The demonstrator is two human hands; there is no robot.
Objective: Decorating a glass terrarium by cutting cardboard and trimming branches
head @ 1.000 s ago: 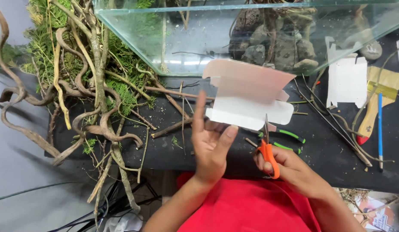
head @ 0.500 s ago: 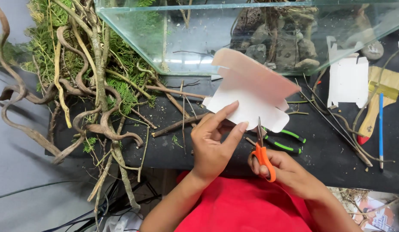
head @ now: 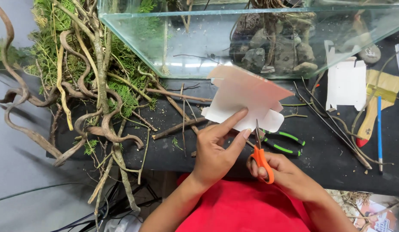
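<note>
A: What fills the frame?

B: A black table [head: 319,159] runs across the middle. On it, along the top of the frame, stands a clear glass tank [head: 199,47] with dark rocks [head: 276,51] piled inside, toward the upper right.

A: And on the left?

B: A tangle of twisted brown branches [head: 96,107] with green moss and fern-like sprigs [head: 126,90], filling the upper left and spilling over the table edge toward the lower left.

A: Where is the card?

B: A flattened white cardboard cutout [head: 246,101] is held in the centre of the frame, just below the front of the tank, tilted, with tabs along its lower edge.

A: Who holds it?

B: The left hand [head: 214,150], coming up from the bottom centre. Its grip is closed on the card's lower edge, thumb and forefinger pinching it.

A: And the other hand?

B: The right hand [head: 281,172], at lower centre just right of the left, has its grip clenched through the orange handles of a pair of scissors [head: 260,152]. The blades point up and meet the lower edge of the card beside the left fingertips.

A: Anything smaller about?

B: A second white cardboard piece [head: 346,83] lies at the upper right. Beside it, at the right edge, lie a wooden brush with a red tip [head: 371,116] and a thin blue stick [head: 379,129]. Pliers with black and green handles [head: 283,141] lie on the table just right of the scissors. Loose thin twigs [head: 332,124] are scattered between them.
</note>
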